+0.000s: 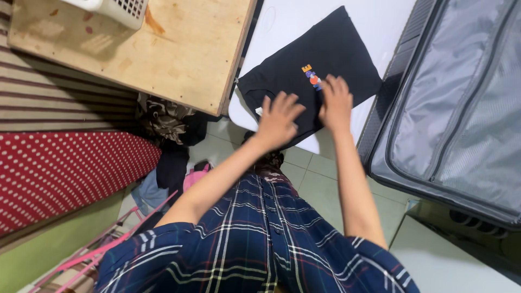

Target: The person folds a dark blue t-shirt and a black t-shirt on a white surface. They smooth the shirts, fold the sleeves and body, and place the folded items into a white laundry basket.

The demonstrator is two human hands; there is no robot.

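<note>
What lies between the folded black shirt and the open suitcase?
In the head view, only a bare strip of the white table separates the black shirt from the suitcase.

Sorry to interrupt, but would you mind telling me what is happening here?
A person in a plaid garment presses both hands flat on a folded black T-shirt lying on a white table. The left hand rests near its lower edge, the right hand beside the coloured print. An open grey suitcase lies to the right, and a wooden board to the left.
</note>
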